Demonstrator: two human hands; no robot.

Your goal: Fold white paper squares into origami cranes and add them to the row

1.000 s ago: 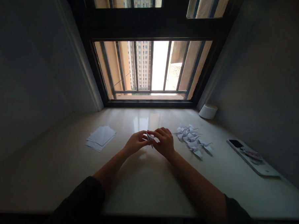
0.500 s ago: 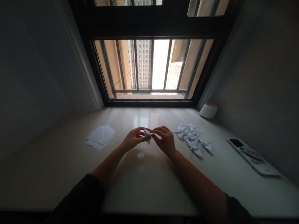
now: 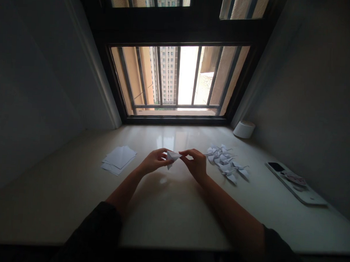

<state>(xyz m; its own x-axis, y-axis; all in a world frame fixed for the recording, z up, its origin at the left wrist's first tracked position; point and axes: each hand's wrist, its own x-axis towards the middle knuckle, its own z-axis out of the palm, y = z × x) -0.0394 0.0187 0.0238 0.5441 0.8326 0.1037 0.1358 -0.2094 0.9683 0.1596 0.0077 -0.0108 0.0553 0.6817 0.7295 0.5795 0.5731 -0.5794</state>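
A small folded piece of white paper (image 3: 172,157) is held above the pale table (image 3: 171,208) between both of my hands. My left hand (image 3: 154,161) pinches its left side with closed fingers. On the paper's right tip my right hand (image 3: 196,163) is closed in a pinch. A pile of several folded white paper cranes (image 3: 225,163) lies on the table just right of my right hand. A small stack of flat white paper sheets (image 3: 118,159) lies to the left of my left hand.
A white round container (image 3: 244,129) stands at the back right corner by the barred window (image 3: 177,79). A phone and a flat white tray (image 3: 296,182) lie at the right by the wall. Dark walls close in both sides.
My hands have moved slightly apart and lifted a little, and the folded paper now shows stretched out between them rather than tucked under my fingers.
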